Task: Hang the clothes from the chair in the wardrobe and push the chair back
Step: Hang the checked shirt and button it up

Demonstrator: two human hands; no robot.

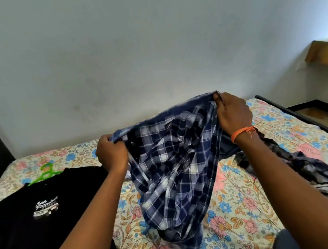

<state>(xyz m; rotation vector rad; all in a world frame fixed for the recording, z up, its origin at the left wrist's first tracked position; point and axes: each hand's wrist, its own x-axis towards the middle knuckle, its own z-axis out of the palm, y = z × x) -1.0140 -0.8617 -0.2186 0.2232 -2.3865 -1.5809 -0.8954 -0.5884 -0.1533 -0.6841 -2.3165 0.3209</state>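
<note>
I see both hands gripping plaid shirt (171,165) above bed (243,197): left hand (111,153) at 9 o'clock edge, right hand (233,112) pinching 1 o'clock edge.

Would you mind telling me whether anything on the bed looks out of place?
Yes: a dark garment lies crumpled across the bed's right side, unhung, while the black T-shirt lies flat on a green hanger.

"San Francisco" on black T-shirt (35,222)
</note>
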